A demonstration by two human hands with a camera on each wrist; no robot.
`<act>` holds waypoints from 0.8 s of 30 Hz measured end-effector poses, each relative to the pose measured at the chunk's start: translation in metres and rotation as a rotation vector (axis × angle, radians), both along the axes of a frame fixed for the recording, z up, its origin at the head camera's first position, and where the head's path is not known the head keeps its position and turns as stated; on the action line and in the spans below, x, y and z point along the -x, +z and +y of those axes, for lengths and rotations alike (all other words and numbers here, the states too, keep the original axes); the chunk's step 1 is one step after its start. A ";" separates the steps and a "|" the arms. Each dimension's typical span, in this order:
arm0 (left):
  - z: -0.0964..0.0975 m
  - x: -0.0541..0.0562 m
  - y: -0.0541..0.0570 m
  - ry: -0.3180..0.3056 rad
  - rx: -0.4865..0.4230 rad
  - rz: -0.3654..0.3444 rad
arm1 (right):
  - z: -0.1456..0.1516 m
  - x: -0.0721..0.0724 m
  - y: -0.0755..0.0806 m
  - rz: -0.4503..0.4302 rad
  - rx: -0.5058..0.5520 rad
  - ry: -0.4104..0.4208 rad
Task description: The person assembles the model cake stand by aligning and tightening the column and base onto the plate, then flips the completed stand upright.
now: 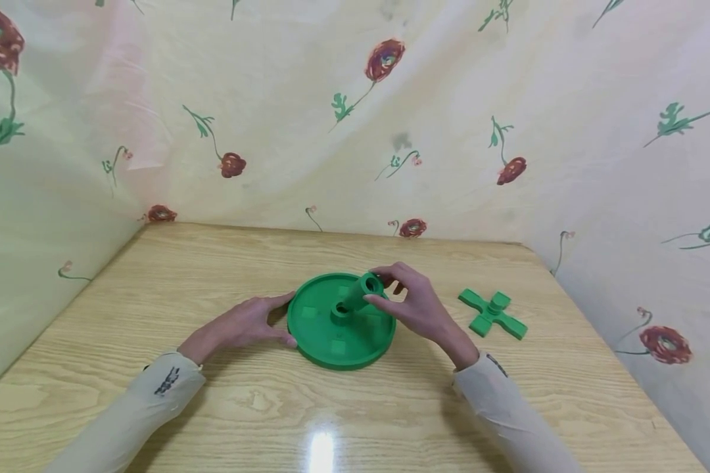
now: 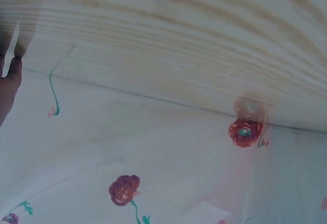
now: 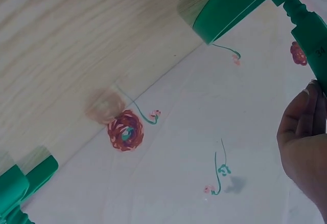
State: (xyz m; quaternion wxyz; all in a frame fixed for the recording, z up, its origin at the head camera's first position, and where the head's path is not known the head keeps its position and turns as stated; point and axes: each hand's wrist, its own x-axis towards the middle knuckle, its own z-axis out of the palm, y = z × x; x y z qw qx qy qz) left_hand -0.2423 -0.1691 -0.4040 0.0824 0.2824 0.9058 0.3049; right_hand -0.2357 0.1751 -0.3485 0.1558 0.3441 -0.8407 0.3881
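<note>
A round green base [image 1: 316,348] with a raised rim and a central socket [image 1: 340,315] lies on the table. My left hand [image 1: 245,323] holds its left edge, fingers at the far side of the rim and thumb at the near side. Between its thumb and fingers my right hand [image 1: 413,302] grips a green tube [image 1: 361,293], tilted over the socket with its hollow top toward me. In the right wrist view the tube [image 3: 312,42] carries dark markings, and its narrower stepped end is close to the socket. Only a few left fingers show in the left wrist view.
A green cross-shaped piece [image 1: 494,315] with a short post in its middle lies right of the base, near my right forearm. The wooden table [image 1: 260,407] meets a flowered cloth [image 1: 296,144] at the back and both sides.
</note>
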 end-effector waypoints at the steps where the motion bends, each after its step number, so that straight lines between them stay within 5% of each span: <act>1: 0.000 0.000 0.000 0.000 0.000 -0.001 | -0.001 0.000 0.000 -0.005 0.000 0.003; 24: 0.000 0.000 0.000 0.000 0.007 0.005 | -0.025 0.012 0.003 -0.022 -0.080 0.023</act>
